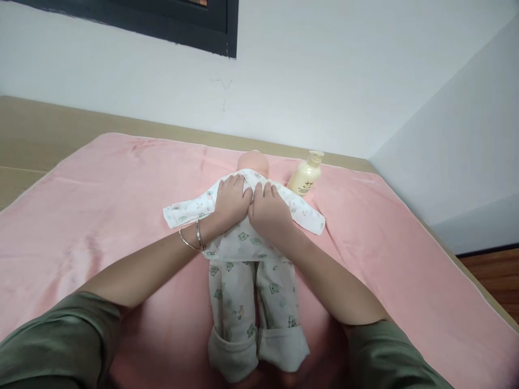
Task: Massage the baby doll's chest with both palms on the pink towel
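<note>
A doll (253, 162) lies stretched out, its head pointing toward the wall. It is dressed in a white patterned shirt (243, 240) with both sleeves spread sideways, and matching trousers (237, 297) with rolled cuffs. My left hand (233, 201) rests on the shirt's chest, its fingers bent onto the cloth and the thumb toward the middle. Right beside it, my right hand (270, 208) has its fingers curled on the shirt front near the neckline. Both hands seem to grip the cloth; the exact pinch is partly hidden beneath them.
A pale yellow pump bottle (305, 177) stands tilted by the doll's sleeve on the right. Under everything is a pink blanket (141, 178) with some wrinkles, spread on a wooden surface (44, 124). Behind is a white wall (304, 70) with a dark frame (162, 24).
</note>
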A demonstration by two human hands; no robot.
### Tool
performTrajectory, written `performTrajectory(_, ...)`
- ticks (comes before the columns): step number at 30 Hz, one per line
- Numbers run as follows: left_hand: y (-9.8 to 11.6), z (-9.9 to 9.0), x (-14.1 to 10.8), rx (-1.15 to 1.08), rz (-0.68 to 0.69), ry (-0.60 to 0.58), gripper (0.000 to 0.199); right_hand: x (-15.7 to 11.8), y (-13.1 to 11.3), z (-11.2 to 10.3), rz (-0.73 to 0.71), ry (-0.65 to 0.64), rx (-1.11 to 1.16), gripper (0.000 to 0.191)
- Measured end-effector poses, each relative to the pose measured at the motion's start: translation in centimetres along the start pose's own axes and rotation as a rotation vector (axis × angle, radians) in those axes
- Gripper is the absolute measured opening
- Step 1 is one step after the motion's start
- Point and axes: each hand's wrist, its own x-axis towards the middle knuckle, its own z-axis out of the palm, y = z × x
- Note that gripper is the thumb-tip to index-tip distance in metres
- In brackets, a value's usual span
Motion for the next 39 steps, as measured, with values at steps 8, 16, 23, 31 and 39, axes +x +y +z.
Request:
performTrajectory(8,-0.1,1.0,-0.9,-0.024,0.023,0.071,0.040,2.8,2.8,0.4,0.182,-0.081,0.269,0.062)
performTrajectory(16,-0.3,1.5,-0.6,-0.044,0.024,0.089,0.046,3.1,2.9,1.2,0.218,-0.072,0.315,0.065)
performTrajectory(23,0.6,0.7,-1.9,0.065,0.124,0.063,0.042,3.1,4.2,0.7,0.140,-0.100,0.366,0.064)
performTrajectory(31,1.0,0.4,-2.2,0.046,0.241,0.041,0.039,2.5,2.9,-0.3,0.149,-0.087,0.251,0.060)
performTrajectory(39,0.1,-0.9,0.2,0.031,0.020,-0.053,0.035,0.4,0.1,-0.1,0.074,0.007,0.190,0.054)
